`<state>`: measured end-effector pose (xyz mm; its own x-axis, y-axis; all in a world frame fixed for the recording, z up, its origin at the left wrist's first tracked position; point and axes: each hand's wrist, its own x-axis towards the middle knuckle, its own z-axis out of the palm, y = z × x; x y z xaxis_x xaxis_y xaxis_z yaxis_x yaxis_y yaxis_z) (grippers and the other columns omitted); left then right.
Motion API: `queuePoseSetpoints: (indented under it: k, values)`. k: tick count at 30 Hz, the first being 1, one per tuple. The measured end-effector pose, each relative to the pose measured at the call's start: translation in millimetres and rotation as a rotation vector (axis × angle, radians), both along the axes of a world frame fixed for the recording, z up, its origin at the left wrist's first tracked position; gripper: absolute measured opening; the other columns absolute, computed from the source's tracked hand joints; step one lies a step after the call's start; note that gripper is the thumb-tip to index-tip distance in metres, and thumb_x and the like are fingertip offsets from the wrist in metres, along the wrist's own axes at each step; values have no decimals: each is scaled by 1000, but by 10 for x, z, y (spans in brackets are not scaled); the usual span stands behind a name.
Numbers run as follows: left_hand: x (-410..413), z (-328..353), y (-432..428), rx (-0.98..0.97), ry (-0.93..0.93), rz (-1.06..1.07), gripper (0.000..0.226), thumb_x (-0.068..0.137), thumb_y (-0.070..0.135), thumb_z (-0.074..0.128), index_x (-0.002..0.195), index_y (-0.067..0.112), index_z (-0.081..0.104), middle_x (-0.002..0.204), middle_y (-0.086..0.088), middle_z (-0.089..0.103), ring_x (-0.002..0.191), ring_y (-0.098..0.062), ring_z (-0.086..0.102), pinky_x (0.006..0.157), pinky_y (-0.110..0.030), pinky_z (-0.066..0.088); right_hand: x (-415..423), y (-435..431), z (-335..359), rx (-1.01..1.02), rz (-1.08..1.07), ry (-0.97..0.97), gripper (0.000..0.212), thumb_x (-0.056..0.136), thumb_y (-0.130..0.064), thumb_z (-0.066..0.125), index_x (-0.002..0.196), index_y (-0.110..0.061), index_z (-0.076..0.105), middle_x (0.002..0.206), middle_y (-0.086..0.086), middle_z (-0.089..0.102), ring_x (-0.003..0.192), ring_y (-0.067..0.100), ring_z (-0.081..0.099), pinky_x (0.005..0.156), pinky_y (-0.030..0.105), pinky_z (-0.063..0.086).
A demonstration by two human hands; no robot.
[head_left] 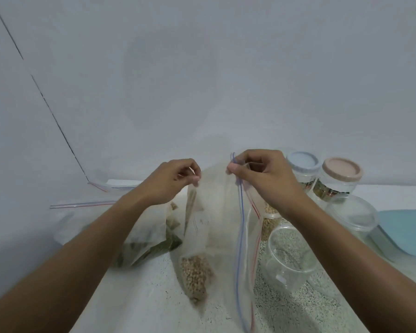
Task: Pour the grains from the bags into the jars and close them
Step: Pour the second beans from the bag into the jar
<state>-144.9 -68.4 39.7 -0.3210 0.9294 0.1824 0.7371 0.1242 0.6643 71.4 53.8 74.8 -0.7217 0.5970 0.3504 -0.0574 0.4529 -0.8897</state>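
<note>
1. Head view: the left hand (175, 182) and the right hand (262, 181) hold a clear zip bag (216, 217) up between them, over the speckled surface (142, 301).
2. The left fingers (194, 177) are curled and pinch the bag's upper left edge between thumb and forefinger.
3. The right fingers (234, 168) pinch the zip strip, and its blue and red lines hang down from that hand toward the near edge.
4. The tan grains (195, 272) sit bunched in the bag's lowest corner, close to the surface; whether that corner touches it cannot be told.
5. Just left of it a second bag (151, 243) with green grains lies on the surface, partly behind the left forearm.
6. Two flat bags (82, 205) lie at the back left, near the wall (202, 68).
7. Right of the held bag stands an open jar (288, 255), with a grain-filled jar (271, 221) behind it, partly hidden.
8. Farther back, a blue-lidded jar (303, 164) and a pink-lidded jar (341, 173) stand side by side, with another lidless jar (351, 213) in front.
9. A blue plastic item (404, 233) lies at the right edge.
</note>
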Motion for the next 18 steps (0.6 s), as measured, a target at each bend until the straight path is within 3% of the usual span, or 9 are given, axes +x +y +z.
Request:
queuePoseSetpoints:
  k: [4, 10, 15, 18]
  values:
    - [-48, 219, -102, 58, 39, -19, 10, 99, 18, 64, 92, 26, 67, 87, 12, 75, 92, -8, 69, 95, -37, 53, 55, -35, 97, 2, 25, 50, 13, 94, -6, 70, 84, 1, 74, 62, -5, 65, 53, 9, 59, 62, 28, 53]
    - [-100, 378, -160, 56, 106, -11, 12, 101, 19, 61, 93, 27, 66, 87, 13, 75, 96, -8, 67, 96, -52, 50, -7, -69, 183, 53, 9, 69, 12, 94, -7, 71, 84, -1, 73, 78, 5, 73, 58, 11, 62, 58, 41, 56]
    - [-135, 487, -196, 104, 99, -5, 14, 101, 18, 62, 91, 27, 66, 86, 10, 75, 97, -10, 67, 93, -53, 49, -37, -26, 211, 24, 1, 115, 11, 94, -8, 69, 86, -1, 74, 84, 11, 74, 61, 25, 64, 62, 39, 55]
    - [-141, 422, -174, 138, 67, -2, 12, 101, 21, 62, 93, 29, 66, 85, 10, 74, 92, -10, 68, 95, -50, 51, -49, 16, 178, 10, -10, 119, 12, 95, -7, 69, 85, -3, 74, 82, 6, 75, 63, 17, 63, 62, 37, 55]
